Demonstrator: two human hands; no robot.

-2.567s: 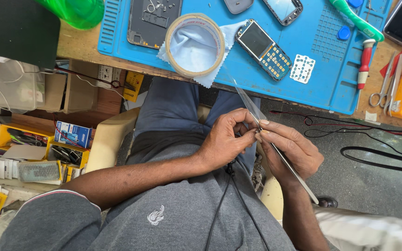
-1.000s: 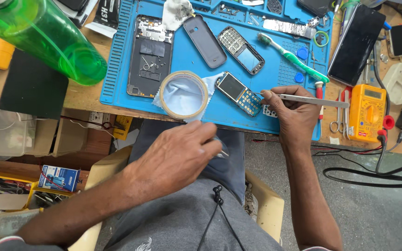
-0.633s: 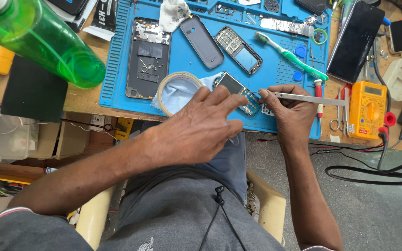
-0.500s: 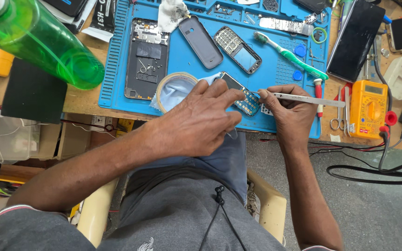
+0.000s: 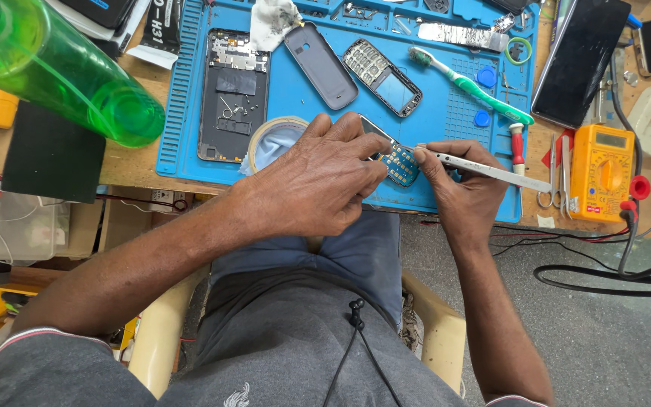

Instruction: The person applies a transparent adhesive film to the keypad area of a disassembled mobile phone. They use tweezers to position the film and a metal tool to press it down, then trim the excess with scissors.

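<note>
My left hand (image 5: 318, 181) lies over a small keypad phone (image 5: 395, 157) on the blue work mat (image 5: 303, 98), its fingers pressed on the phone's upper part. My right hand (image 5: 457, 185) pinches metal tweezers (image 5: 484, 169), whose tip touches the phone's blue keypad. A roll of clear tape (image 5: 271, 139) sits just left of my left hand, partly hidden by it.
On the mat lie an opened smartphone (image 5: 233, 94), a grey back cover (image 5: 322, 64), a second keypad phone (image 5: 382, 75) and a green toothbrush (image 5: 472, 87). A green bottle (image 5: 62, 71) stands left. An orange multimeter (image 5: 600, 172), scissors (image 5: 550, 173) and a black smartphone (image 5: 582, 56) are right.
Both hands rose from my lap to the mat. My left hand then reached past the tape roll onto the keypad phone, and the tweezers tip moved left onto its keypad.
</note>
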